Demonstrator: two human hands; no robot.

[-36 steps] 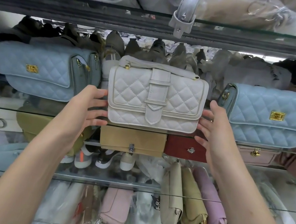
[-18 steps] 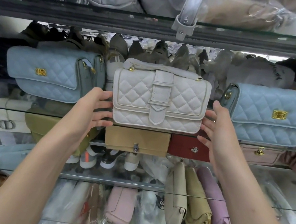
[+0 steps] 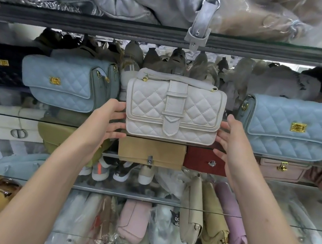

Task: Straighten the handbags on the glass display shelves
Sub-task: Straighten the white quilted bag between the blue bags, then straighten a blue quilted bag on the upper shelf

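Two bare hands flank a white quilted handbag (image 3: 174,111), which stands upright and front-facing on a glass shelf (image 3: 10,115). The left hand (image 3: 106,120) and right hand (image 3: 234,145) press straight, slightly spread fingers against the handbag's lower left and right ends, not curled round it. A left light blue quilted bag (image 3: 67,83) and a right light blue quilted bag (image 3: 297,129) sit either side of the handbag, and a tan clutch (image 3: 151,151) lies just beneath it.
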